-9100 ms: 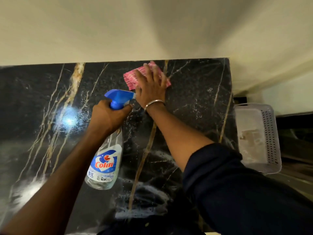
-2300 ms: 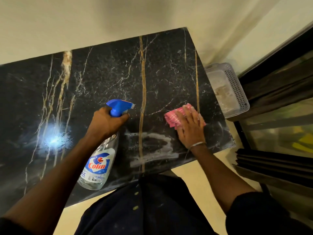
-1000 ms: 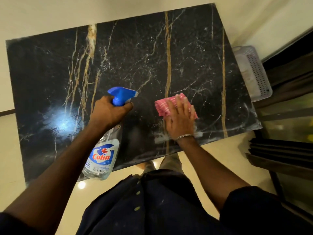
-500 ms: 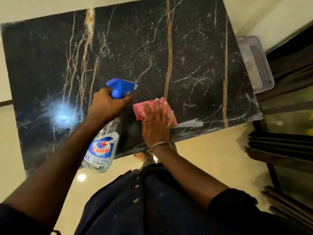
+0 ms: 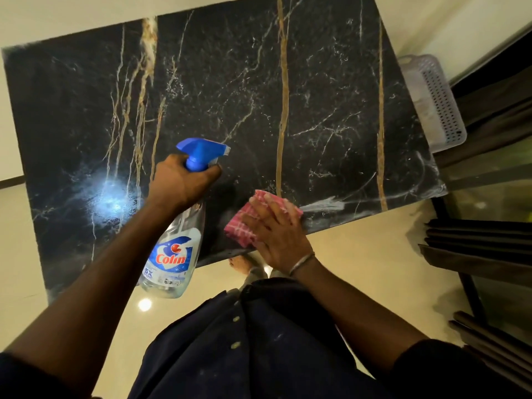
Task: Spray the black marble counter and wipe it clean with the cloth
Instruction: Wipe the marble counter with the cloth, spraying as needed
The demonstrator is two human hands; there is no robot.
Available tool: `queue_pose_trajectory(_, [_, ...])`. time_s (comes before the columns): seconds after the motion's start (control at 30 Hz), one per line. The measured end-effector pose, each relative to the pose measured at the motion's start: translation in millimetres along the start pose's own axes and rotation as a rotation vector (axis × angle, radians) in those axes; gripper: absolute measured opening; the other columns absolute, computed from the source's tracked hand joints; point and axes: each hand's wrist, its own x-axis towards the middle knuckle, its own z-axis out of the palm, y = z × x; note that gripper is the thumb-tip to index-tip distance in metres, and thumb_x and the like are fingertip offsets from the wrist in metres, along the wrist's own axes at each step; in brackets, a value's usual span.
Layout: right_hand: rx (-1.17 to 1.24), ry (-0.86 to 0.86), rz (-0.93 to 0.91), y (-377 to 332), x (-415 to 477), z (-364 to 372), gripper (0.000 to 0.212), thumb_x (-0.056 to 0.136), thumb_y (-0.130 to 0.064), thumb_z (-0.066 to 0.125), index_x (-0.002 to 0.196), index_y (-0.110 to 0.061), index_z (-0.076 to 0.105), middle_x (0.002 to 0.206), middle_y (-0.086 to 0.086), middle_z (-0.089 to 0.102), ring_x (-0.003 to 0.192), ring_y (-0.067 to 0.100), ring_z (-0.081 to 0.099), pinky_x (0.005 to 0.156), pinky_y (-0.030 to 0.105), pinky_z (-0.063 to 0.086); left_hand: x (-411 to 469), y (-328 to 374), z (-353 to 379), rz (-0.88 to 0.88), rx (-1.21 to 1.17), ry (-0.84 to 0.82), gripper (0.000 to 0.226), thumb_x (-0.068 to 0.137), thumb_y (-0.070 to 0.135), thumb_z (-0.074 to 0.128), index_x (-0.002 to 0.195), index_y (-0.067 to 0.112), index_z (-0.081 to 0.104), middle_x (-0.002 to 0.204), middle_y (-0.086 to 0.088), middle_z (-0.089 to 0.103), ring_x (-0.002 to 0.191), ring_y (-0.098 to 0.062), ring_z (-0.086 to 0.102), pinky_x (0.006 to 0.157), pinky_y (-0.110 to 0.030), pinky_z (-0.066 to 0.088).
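Note:
The black marble counter [image 5: 316, 96] with gold and white veins fills the upper view. My left hand [image 5: 180, 182] grips the neck of a clear Colin spray bottle [image 5: 172, 254] with a blue trigger head, held above the counter's near part with its nozzle aimed right. My right hand [image 5: 273, 228] lies flat on a folded pink checked cloth [image 5: 240, 228], pressing it on the counter at its near edge. A wet smear [image 5: 325, 205] trails to the right of the cloth along that edge.
A pale perforated plastic basket [image 5: 434, 105] sits beside the counter's right end. Dark slatted shelving [image 5: 483, 243] stands at the right. Cream floor tiles [image 5: 359, 254] lie below the near edge. A lamp glare [image 5: 110, 197] shines on the left marble.
My right hand has slid the cloth from the counter's right side leftward and down to the near edge. The left hand keeps the bottle in about the same place.

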Motion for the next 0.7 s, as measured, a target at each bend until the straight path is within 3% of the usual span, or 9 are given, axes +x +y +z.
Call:
queue_pose_trajectory(0.1, [0.009,0.045,0.190,43.6,-32.3,-5.9,0.063,0.092,-0.038,0.048,0.152,-0.026,0.034,0.162,0.009,0.025,0.150,0.034,0.017,0.115,0.064,0.019,3.0,8.4,1.8,0.012,0.010,-0.034,0.038,0.081,0.038,0.071,0.107,0.012,0.061,0.089,-0.006,0.069,0.071,-0.019,0.067,0.060,-0.028,0.052])
queue_pose_trajectory(0.23, [0.006,0.078,0.478,84.9,-55.4,-18.0,0.060,0.091,-0.036,0.043,0.149,-0.023,0.038,0.162,0.009,0.026,0.150,0.033,0.018,0.115,0.061,0.021,4.7,18.1,2.9,0.061,-0.008,-0.049,0.032,0.083,0.035,0.070,0.105,0.014,0.060,0.090,-0.006,0.068,0.072,-0.018,0.067,0.064,-0.030,0.055])
queue_pose_trajectory(0.33, [0.016,0.132,0.721,86.8,-45.4,-22.6,0.061,0.091,-0.036,0.041,0.151,-0.025,0.038,0.162,0.007,0.025,0.151,0.031,0.017,0.117,0.057,0.018,6.9,19.7,4.1,0.067,-0.016,-0.071,0.036,0.083,0.036,0.070,0.109,0.014,0.059,0.093,-0.006,0.068,0.076,-0.018,0.067,0.070,-0.034,0.057])
queue_pose_trajectory(0.43, [0.060,0.189,0.866,59.8,-21.9,-20.8,0.065,0.089,-0.033,0.048,0.152,-0.028,0.033,0.163,0.008,0.022,0.150,0.035,0.016,0.117,0.060,0.016,7.7,19.7,7.7,0.057,-0.022,-0.042,0.035,0.080,0.036,0.073,0.103,0.012,0.064,0.088,-0.006,0.070,0.070,-0.016,0.066,0.067,-0.032,0.056])
queue_pose_trajectory(0.5, [0.109,0.194,0.766,28.0,-6.2,-16.0,0.067,0.088,-0.030,0.057,0.150,-0.028,0.032,0.162,0.010,0.023,0.149,0.039,0.018,0.117,0.063,0.013,7.0,20.2,10.1,0.056,-0.024,-0.018,0.035,0.078,0.036,0.074,0.101,0.011,0.066,0.086,-0.006,0.070,0.068,-0.016,0.067,0.066,-0.031,0.056])
queue_pose_trajectory(0.7, [0.197,0.023,-0.066,-69.9,36.2,9.1,0.086,0.089,-0.040,0.060,0.154,-0.026,0.005,0.163,0.009,0.007,0.151,0.034,0.008,0.121,0.055,0.004,9.0,27.7,11.0,0.033,-0.013,-0.001,0.036,0.077,0.037,0.074,0.100,0.011,0.066,0.086,-0.007,0.072,0.068,-0.020,0.068,0.065,-0.033,0.057])
